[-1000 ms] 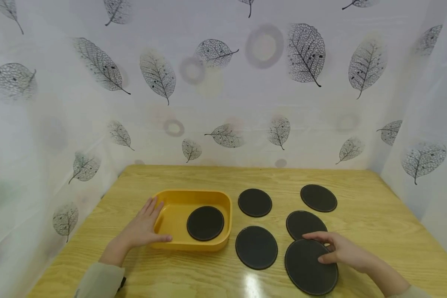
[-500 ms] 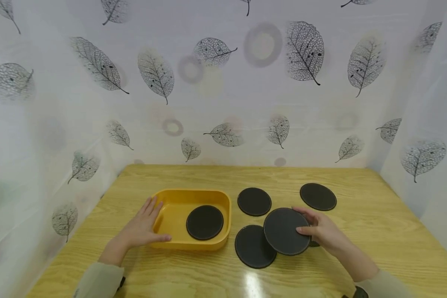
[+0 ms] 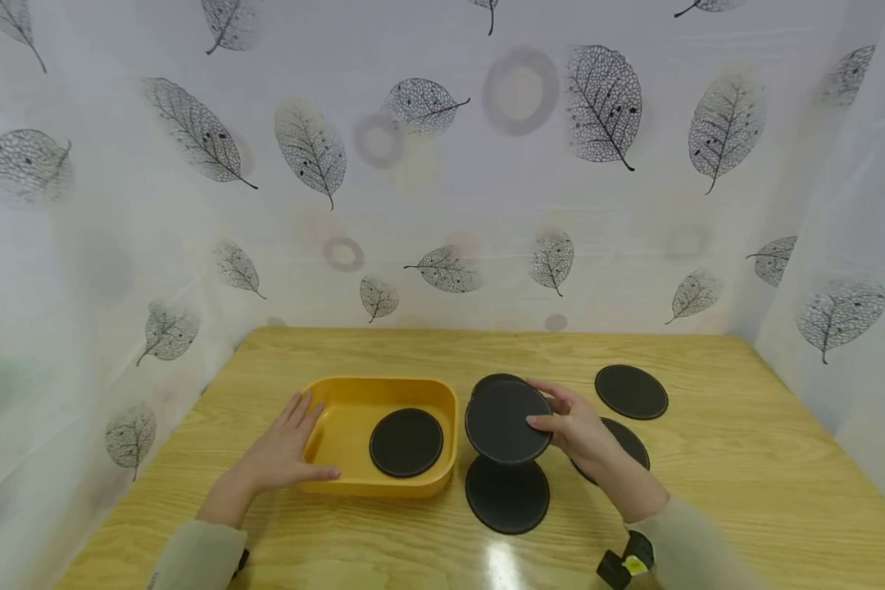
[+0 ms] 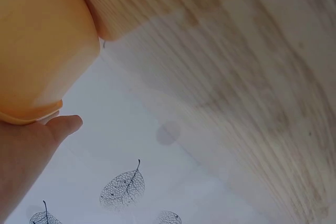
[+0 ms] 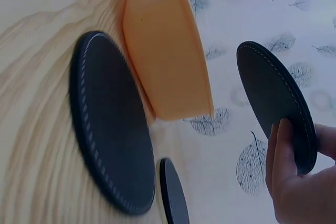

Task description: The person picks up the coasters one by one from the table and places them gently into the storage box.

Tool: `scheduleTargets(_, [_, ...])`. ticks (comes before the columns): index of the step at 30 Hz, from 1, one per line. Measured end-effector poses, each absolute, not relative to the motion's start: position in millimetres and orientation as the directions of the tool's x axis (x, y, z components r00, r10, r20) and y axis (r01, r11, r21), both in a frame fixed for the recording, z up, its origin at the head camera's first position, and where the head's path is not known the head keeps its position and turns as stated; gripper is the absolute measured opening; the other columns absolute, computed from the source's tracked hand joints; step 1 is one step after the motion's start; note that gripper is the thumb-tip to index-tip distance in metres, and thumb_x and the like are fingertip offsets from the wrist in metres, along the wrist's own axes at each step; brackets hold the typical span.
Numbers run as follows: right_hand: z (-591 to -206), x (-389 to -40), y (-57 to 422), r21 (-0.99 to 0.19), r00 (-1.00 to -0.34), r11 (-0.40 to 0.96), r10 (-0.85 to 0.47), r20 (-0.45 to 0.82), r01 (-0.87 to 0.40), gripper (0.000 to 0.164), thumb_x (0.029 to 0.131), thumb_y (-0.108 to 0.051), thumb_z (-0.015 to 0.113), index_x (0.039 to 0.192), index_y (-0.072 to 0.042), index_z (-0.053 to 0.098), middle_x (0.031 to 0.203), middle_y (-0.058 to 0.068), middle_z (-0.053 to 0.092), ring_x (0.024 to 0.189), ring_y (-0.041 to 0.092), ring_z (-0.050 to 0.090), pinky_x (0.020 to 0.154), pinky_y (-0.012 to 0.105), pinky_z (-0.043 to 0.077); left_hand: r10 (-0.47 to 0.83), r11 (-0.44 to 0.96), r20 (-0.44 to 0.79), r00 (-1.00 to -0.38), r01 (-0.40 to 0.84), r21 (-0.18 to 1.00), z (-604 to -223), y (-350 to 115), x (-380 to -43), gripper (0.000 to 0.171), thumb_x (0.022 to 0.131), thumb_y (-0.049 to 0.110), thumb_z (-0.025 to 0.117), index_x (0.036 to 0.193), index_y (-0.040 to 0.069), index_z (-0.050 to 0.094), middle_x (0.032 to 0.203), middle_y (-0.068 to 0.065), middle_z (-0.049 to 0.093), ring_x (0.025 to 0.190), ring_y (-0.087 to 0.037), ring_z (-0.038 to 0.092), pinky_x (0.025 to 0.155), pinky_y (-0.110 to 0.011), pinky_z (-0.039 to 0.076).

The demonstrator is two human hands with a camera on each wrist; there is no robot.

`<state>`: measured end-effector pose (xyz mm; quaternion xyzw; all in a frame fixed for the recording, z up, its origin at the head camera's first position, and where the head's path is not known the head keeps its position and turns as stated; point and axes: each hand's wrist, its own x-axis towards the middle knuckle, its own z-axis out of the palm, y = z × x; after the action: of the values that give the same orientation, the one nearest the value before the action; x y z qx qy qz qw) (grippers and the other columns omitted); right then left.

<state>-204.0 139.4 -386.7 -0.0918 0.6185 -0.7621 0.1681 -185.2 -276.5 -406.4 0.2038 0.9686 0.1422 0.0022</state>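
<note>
My right hand [image 3: 581, 430] pinches a round black coaster [image 3: 507, 422] by its right edge. White stitching runs round the rim, clearest in the right wrist view, where the held coaster [image 5: 275, 103] is lifted off the table. Under it in the head view, one coaster [image 3: 507, 496] lies nearer me and another, mostly covered, lies behind. My left hand [image 3: 283, 447] rests on the left end of a yellow plastic tub [image 3: 383, 489], fingers spread over the rim. Inside the tub, at its right, lies one black coaster [image 3: 406, 442].
Two more coasters lie to the right: one at the back [image 3: 631, 391] and one [image 3: 627, 442] partly hidden by my right forearm. Everything stands on a wood-grain table [image 3: 354, 541]. A white curtain with leaf prints [image 3: 442, 180] closes off the back and sides.
My right hand has lifted the nearest right-hand coaster off the table and carried it left and away from me, toward the tub. The left hand and tub have stayed in place.
</note>
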Motion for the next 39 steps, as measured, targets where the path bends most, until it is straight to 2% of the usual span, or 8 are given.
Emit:
scheduleTargets(8, [-383.0,-215.3,101.2,-0.951,-0.936,-0.275,-0.35,-0.038,0.141,0.063,0.081,0.012,0.051,0.137,0.005,0.022,0.105,0.011,0.055,0.076,0.015,0.063,0.064,0.024,0.05,0.401,0.879,0.062,-0.914,0.403,0.255,-407.6,-276.0,-186.7,0.105,0.069,0.061,0.06,0.138,-0.007,0.018,0.142,-0.028,0.005,0.129,-0.042,0.003,0.098,-0.055,0.016])
scheduleTargets(18, [-384.8,-216.5,53.0,-0.94,-0.953,-0.289,-0.286,-0.098,0.184,0.058,0.083,0.009,0.053,0.136,-0.001,0.03,0.105,0.017,0.049,0.071,0.013,0.061,0.063,0.023,0.048,0.412,0.89,0.07,-0.908,0.418,0.182,-407.0,-276.7,-185.9,0.101,0.073,0.061,0.056,0.138,-0.005,0.019,0.142,-0.028,0.005,0.129,-0.042,0.004,0.094,-0.062,0.016])
scheduleTargets(30, [-390.3,-214.1,25.7,-0.946,-0.944,-0.284,-0.323,-0.062,0.159,0.057,0.084,0.004,0.054,0.136,-0.004,0.032,0.104,0.017,0.049,0.073,0.014,0.059,0.064,0.025,0.048,0.403,0.897,0.059,-0.913,0.407,0.171,-406.5,-274.2,-184.9,0.098,0.074,0.061,0.055,0.139,-0.003,0.02,0.143,-0.026,0.005,0.129,-0.042,0.005,0.093,-0.064,0.012])
scheduleTargets(39, [-386.9,-211.8,18.7,-0.926,-0.919,-0.331,-0.393,-0.04,0.182,0.06,0.086,0.001,0.053,0.139,-0.006,0.024,0.12,0.022,0.044,0.085,0.015,0.059,0.073,0.028,0.048,0.402,0.897,0.064,-0.913,0.407,0.17,-408.6,-276.0,-184.8,0.098,0.074,0.061,0.055,0.138,-0.003,0.021,0.143,-0.026,0.006,0.129,-0.042,0.005,0.093,-0.064,0.012])
